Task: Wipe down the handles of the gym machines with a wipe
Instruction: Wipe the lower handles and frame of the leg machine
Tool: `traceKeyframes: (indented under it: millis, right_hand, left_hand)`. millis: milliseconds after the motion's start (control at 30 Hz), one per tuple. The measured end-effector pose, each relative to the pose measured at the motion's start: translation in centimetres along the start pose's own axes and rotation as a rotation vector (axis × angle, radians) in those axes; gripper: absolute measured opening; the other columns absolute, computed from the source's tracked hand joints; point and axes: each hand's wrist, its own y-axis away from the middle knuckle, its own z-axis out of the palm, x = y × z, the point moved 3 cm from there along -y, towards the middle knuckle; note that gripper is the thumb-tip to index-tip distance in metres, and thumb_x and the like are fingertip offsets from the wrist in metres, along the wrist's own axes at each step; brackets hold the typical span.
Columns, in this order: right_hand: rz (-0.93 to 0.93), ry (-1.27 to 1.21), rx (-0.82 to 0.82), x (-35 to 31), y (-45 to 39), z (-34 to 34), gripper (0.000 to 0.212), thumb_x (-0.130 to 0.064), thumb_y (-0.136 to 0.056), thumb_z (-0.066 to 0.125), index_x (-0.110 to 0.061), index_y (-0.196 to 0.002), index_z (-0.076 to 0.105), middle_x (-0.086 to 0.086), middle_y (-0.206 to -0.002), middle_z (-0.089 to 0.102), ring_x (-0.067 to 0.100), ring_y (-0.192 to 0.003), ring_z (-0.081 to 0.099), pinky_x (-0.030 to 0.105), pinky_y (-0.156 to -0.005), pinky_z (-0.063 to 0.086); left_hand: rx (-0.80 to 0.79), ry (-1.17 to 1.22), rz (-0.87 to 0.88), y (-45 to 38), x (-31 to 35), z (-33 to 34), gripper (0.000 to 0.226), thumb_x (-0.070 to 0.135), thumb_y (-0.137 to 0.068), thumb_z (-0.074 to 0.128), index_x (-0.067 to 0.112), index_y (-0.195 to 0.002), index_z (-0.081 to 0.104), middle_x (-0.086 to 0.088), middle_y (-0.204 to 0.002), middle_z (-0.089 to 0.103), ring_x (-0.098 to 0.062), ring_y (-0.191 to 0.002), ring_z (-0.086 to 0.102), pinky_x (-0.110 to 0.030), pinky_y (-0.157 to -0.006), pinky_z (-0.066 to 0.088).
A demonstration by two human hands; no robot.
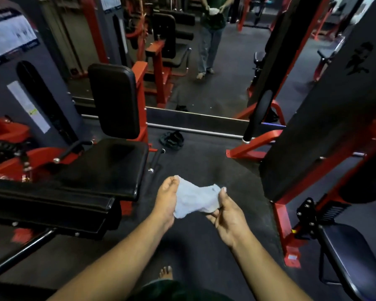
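Above the dark gym floor (204, 161), between two red-framed machines, both hands hold a pale wipe (195, 198) stretched between them. The left hand (166, 198) pinches the wipe's upper left corner between thumb and fingertips, its other fingers curled behind the sheet. The right hand (225, 211) is turned palm up, with the thumb pressing the wipe's right edge against curled fingers. The wipe is crumpled and sags a little in the middle, touching no machine.

To the left stands a machine with a black padded seat (109, 168) and an upright black back pad (115, 101) on a red frame; a thin black lever (73, 148) sticks out beside the seat. To the right rises a tall dark weight-stack cover (326, 127) on red legs, and a second black seat (352, 255) sits low at the right edge. A pair of dark sandals (172, 139) lies on the floor ahead, just before a mirror (226, 88) that reflects the person holding the wipe. A bare foot (166, 273) shows at the bottom.
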Motion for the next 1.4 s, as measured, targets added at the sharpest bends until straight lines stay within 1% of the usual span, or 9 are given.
traceKeyframes:
  millis: [200, 400, 567, 700, 900, 1033, 1133, 1233, 1400]
  right_hand:
    - [-0.186, 0.226, 0.127, -1.2, -5.4, 2.5, 0.074, -0.003, -0.093, 0.07, -0.025, -0.152, 0.031, 0.013, -0.126, 0.068, 0.026, -0.107, 0.071, 0.033, -0.082, 0.061]
    - [-0.433, 0.469, 0.076, -4.1, -8.7, 4.7, 0.017, -0.01, -0.1, 0.063, -0.016, -0.111, 0.075, 0.0, -0.103, 0.078, 0.012, -0.092, 0.069, 0.021, -0.076, 0.054]
    - [-0.451, 0.937, -0.109, -6.3, -11.9, 6.5, 0.04, -0.007, -0.082, 0.083, -0.017, -0.12, 0.073, -0.006, -0.113, 0.074, 0.006, -0.102, 0.07, 0.014, -0.091, 0.052]
    - [-0.778, 1.378, -0.075, -7.9, -14.6, 7.9, 0.017, -0.025, -0.084, 0.081, -0.028, -0.101, 0.079, -0.01, -0.089, 0.067, 0.011, -0.086, 0.063, 0.022, -0.078, 0.049]
    - [-0.894, 1.194, -0.112, -10.7, -18.7, 9.1, 0.027, -0.033, -0.089, 0.076, -0.035, -0.068, 0.059, -0.007, -0.077, 0.054, 0.016, -0.08, 0.054, 0.026, -0.073, 0.041]
    - [-0.755, 1.299, -0.287, -13.2, -22.2, 9.3, 0.04, -0.055, -0.087, 0.067, -0.029, -0.061, 0.051, -0.008, -0.072, 0.051, 0.007, -0.073, 0.054, 0.036, -0.067, 0.044]
    - [-0.692, 1.326, -0.4, -15.1, -24.3, 11.4, 0.048, -0.068, -0.074, 0.067, -0.03, -0.104, 0.069, -0.012, -0.11, 0.065, 0.002, -0.105, 0.058, 0.029, -0.096, 0.048]
    - [-0.649, 1.246, -0.67, -16.0, -25.0, 16.4, 0.077, -0.058, -0.079, 0.076, -0.034, -0.146, 0.047, -0.021, -0.144, 0.05, -0.006, -0.131, 0.043, 0.016, -0.108, 0.036]
    - [-0.54, 1.131, -0.837, -15.3, -27.9, 20.5, 0.01, -0.034, -0.094, 0.072, -0.029, -0.102, 0.072, -0.003, -0.095, 0.076, 0.013, -0.086, 0.071, 0.042, -0.082, 0.058]
  left_hand:
    - [-0.005, 0.142, -0.016, -5.3, 2.1, -2.0, 0.015, 0.02, -0.105, 0.057, 0.01, -0.103, 0.069, -0.008, -0.1, 0.078, -0.024, -0.098, 0.072, -0.042, -0.095, 0.054]
    - [-0.116, 0.019, 0.136, -7.9, 4.6, -4.6, 0.041, 0.0, -0.099, 0.061, 0.024, -0.132, 0.057, 0.001, -0.093, 0.077, -0.016, -0.097, 0.071, -0.03, -0.09, 0.056]
    - [-0.207, -0.571, 0.349, -10.5, 8.1, -6.6, 0.042, 0.009, -0.094, 0.071, 0.037, -0.125, 0.07, 0.008, -0.112, 0.074, -0.01, -0.102, 0.069, -0.035, -0.101, 0.053]
    - [-0.026, -1.144, 0.539, -12.2, 10.9, -6.6, 0.018, 0.025, -0.094, 0.072, 0.032, -0.109, 0.079, 0.013, -0.105, 0.076, -0.011, -0.105, 0.066, -0.04, -0.098, 0.05]
    - [0.151, -1.017, 0.675, -14.9, 13.8, -6.3, 0.013, 0.037, -0.093, 0.063, 0.027, -0.096, 0.071, 0.011, -0.116, 0.061, -0.012, -0.12, 0.049, -0.033, -0.099, 0.039]
    - [-0.087, -0.766, 0.558, -16.7, 17.2, -3.8, 0.006, 0.029, -0.099, 0.063, 0.025, -0.096, 0.065, 0.014, -0.085, 0.067, -0.002, -0.078, 0.061, -0.023, -0.071, 0.048]
    - [-0.195, -0.982, 0.594, -18.4, 19.8, -1.1, 0.003, 0.028, -0.101, 0.065, 0.026, -0.098, 0.067, 0.016, -0.079, 0.067, 0.005, -0.069, 0.058, -0.027, -0.069, 0.047]
    - [-0.275, -1.178, 0.631, -19.9, 22.2, 1.9, 0.012, 0.033, -0.1, 0.064, 0.023, -0.103, 0.069, 0.015, -0.087, 0.071, 0.0, -0.081, 0.066, -0.035, -0.077, 0.054]
    - [-0.232, -1.169, 0.656, -21.6, 25.6, 2.6, 0.011, 0.033, -0.098, 0.068, 0.026, -0.105, 0.073, 0.01, -0.097, 0.074, -0.006, -0.093, 0.069, -0.035, -0.088, 0.055]
